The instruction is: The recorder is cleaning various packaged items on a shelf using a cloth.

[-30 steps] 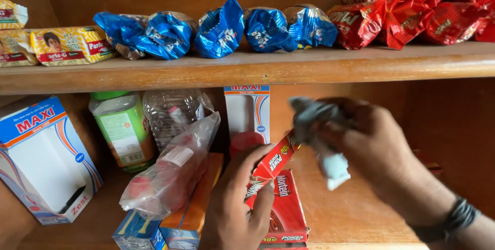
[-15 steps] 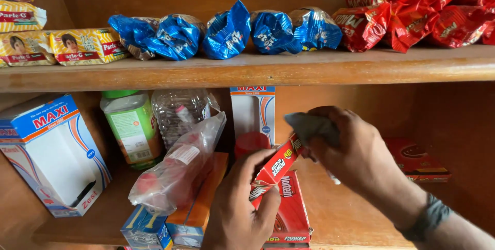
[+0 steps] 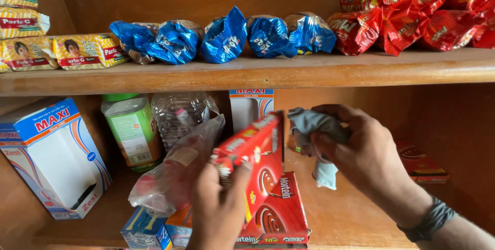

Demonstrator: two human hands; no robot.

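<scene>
Red box (image 3: 258, 152) (left hand (image 3: 219, 209)) before bottles (image 3: 178, 116)

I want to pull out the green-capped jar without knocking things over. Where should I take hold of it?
Probably the green cap of the jar, coming from the front and a little left. It stands upright with its cap clear under the shelf board, while the clear plastic bottle crowds its right side, leaving little room for a grip there.
</scene>
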